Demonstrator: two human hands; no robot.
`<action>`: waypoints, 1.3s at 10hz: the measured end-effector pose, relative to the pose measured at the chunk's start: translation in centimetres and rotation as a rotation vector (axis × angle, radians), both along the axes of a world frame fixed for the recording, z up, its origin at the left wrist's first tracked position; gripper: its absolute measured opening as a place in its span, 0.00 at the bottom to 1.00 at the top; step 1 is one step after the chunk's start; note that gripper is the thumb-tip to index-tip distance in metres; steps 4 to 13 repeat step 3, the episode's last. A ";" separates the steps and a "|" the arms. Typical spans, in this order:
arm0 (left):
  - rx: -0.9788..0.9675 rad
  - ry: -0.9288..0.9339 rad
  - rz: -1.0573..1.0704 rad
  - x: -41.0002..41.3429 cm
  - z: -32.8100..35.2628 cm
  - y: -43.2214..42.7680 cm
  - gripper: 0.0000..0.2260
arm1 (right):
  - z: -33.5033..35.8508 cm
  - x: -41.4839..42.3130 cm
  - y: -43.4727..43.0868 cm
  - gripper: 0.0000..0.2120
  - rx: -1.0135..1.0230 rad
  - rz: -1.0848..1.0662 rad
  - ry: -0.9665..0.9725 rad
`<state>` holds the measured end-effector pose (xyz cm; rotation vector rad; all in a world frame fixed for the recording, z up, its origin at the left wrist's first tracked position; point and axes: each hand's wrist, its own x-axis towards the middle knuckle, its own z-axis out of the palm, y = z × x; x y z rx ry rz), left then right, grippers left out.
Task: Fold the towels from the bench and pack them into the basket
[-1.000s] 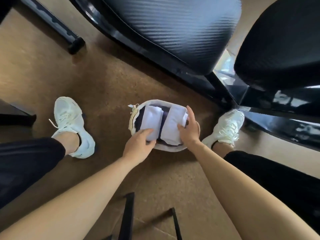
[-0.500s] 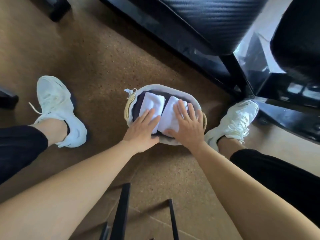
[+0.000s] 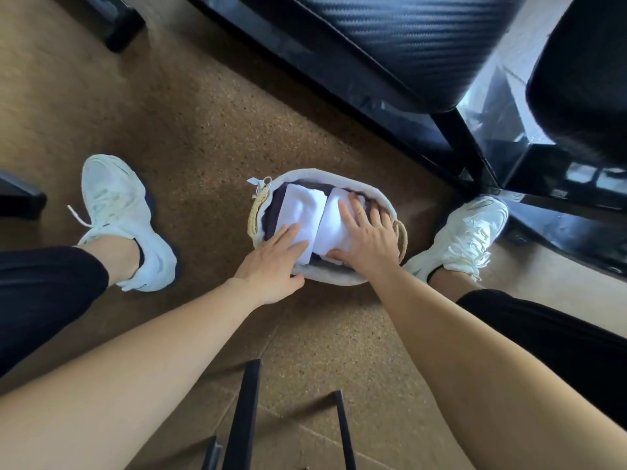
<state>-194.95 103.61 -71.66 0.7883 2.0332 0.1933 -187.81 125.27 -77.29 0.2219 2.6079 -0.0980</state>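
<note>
Speckled cork-brown flooring (image 3: 190, 137) fills the scene beneath you, with the black padded bench (image 3: 424, 42) looming above your fingertips. Your left hand (image 3: 271, 262) lies flat, fingers together and stretched out, on the near end of the left white towel (image 3: 300, 212), the palm resting over the basket's near rim. Your right hand (image 3: 368, 237) presses flat on the right white towel (image 3: 334, 215), fingers spread apart, the thumb hooked along that towel's near edge; neither hand grips anything. Both folded towels sit side by side, touching, inside the small oval basket (image 3: 325, 278), on top of darker folded cloth (image 3: 271, 215) that shows just left of your left fingers. A braided rope handle (image 3: 256, 212) curves along the basket's left end, another beside your right little finger. Your white sneakers flank the basket: the left one (image 3: 118, 218) well apart from it, the right one (image 3: 464, 235) just beside it. Black metal legs (image 3: 242, 415) stand below your wrists.
</note>
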 end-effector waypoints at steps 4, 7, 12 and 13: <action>-0.014 -0.043 0.117 0.8 6.1 -1.9 0.21 | 6.2 1.6 1.0 0.51 -0.070 0.065 -0.102; -0.014 -0.043 0.117 0.8 6.1 -1.9 0.21 | 6.2 1.6 1.0 0.51 -0.070 0.065 -0.102; -0.014 -0.043 0.117 0.8 6.1 -1.9 0.21 | 6.2 1.6 1.0 0.51 -0.070 0.065 -0.102; -0.014 -0.043 0.117 0.8 6.1 -1.9 0.21 | 6.2 1.6 1.0 0.51 -0.070 0.065 -0.102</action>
